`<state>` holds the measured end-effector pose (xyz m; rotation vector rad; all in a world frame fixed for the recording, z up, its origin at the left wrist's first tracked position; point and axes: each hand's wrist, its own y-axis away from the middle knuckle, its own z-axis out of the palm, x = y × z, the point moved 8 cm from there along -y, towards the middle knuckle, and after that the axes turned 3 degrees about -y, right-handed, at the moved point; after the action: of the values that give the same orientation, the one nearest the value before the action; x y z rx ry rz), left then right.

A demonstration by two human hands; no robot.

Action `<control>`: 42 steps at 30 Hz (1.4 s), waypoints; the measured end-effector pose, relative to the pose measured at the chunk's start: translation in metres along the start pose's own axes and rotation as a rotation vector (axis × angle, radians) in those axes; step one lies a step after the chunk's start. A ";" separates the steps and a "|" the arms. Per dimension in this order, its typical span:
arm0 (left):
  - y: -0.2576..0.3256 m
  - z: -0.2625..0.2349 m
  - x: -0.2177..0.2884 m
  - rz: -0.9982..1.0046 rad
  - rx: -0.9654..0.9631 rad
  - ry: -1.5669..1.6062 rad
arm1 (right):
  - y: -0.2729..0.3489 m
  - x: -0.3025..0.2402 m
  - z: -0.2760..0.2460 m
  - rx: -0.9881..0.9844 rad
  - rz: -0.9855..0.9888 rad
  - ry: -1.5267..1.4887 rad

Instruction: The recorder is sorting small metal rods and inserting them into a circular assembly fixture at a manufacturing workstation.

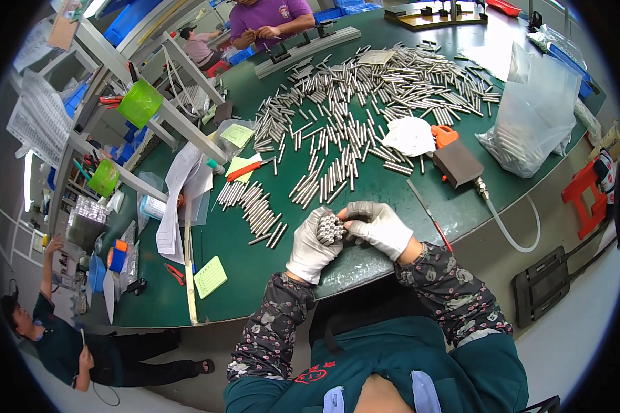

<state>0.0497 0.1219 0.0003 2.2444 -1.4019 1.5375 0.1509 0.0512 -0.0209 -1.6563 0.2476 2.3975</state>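
Observation:
A tight bundle of short metal rods [331, 229] stands with its round ends facing up; whether they are hollow is too small to tell. My left hand [310, 246], in a white glove, is wrapped round its left side. From the right, my right hand [379, 227] meets the bundle, its bare fingertips closed together at the edge. That glove leaves the fingertips uncovered. Just beyond my hands lie loose metal rods [334, 180], with a row of rods [256, 210] to the left. A large heap of the same rods [406, 86] spreads over the green table [248, 292].
Right of my hands lie a thin red-handled tool [430, 215] and a dark block with a hose [458, 163]. Farther right stands a plastic bag of rods [530, 127]. An orange-handled cutter [250, 169] and yellow notepad [210, 277] lie left. Another person [269, 26] works opposite.

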 end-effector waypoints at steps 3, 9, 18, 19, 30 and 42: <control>0.001 0.001 -0.003 -0.014 -0.012 0.001 | 0.001 -0.001 0.000 -0.002 0.013 -0.006; 0.002 0.001 -0.006 -0.032 -0.014 0.033 | 0.001 -0.001 0.002 -0.009 0.020 0.000; 0.001 0.000 -0.008 -0.061 -0.009 0.058 | 0.008 -0.049 0.008 0.097 -0.543 0.537; 0.002 -0.001 -0.009 -0.069 -0.009 0.063 | 0.014 -0.070 0.022 0.100 -0.723 0.842; -0.004 0.003 0.011 -0.051 -0.051 0.242 | 0.003 -0.081 0.062 -0.195 -0.871 1.276; -0.003 0.000 0.005 -0.061 -0.031 0.195 | 0.004 -0.082 0.074 -0.167 -0.937 1.535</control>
<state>0.0524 0.1201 0.0056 2.0355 -1.2834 1.6508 0.1118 0.0598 0.0820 -2.4785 -0.4351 0.2409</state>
